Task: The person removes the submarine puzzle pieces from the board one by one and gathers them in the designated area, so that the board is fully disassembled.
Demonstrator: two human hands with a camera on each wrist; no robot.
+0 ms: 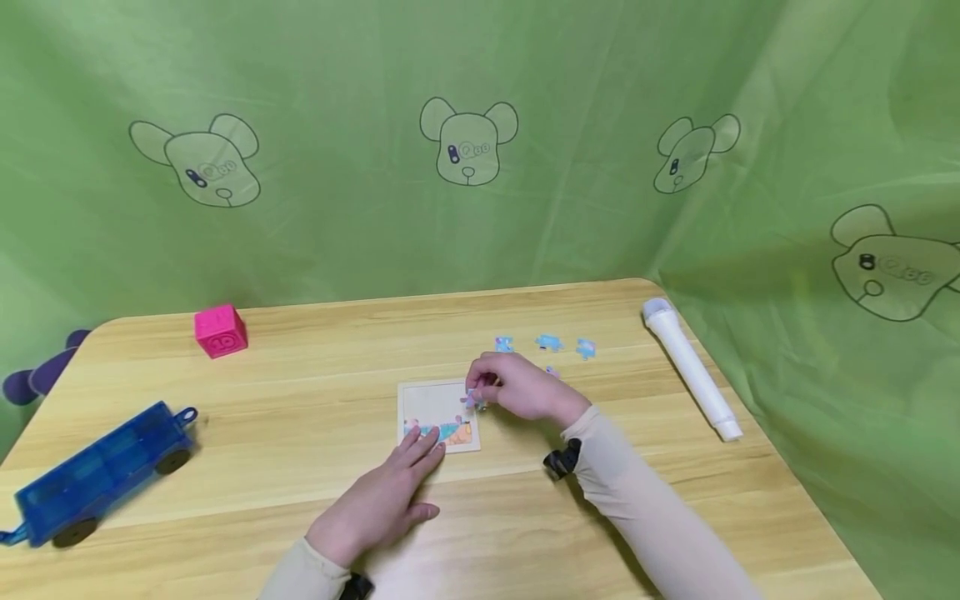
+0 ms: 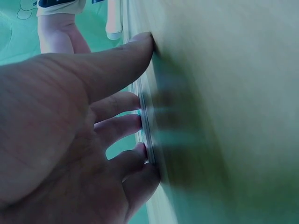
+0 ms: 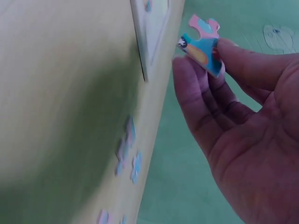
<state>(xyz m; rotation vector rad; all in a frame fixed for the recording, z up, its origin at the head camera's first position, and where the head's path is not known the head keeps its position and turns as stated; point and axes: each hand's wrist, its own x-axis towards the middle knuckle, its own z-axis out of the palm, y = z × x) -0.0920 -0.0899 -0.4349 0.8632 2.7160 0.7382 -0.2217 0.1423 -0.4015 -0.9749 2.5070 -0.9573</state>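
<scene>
Around the puzzle board (image 1: 432,402): wagon (image 1: 102,471), cube (image 1: 221,332), microphone (image 1: 692,367)

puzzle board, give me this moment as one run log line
right hand: pinches puzzle piece | left hand: rests on puzzle board, near edge | puzzle board: picture along near side, bare beyond | loose pieces: on table

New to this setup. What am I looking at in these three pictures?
No robot here: a person works with bare hands. The wide picture comes from a head-worn camera looking forward and down; the two close-ups come from cameras on the left and right wrists.

On the wooden table are a partly filled puzzle board, loose puzzle pieces, a pink cube, a blue toy wagon and a white microphone-shaped object.

The left hand rests on the board's near side; the right hand pinches a colourful piece.
</scene>
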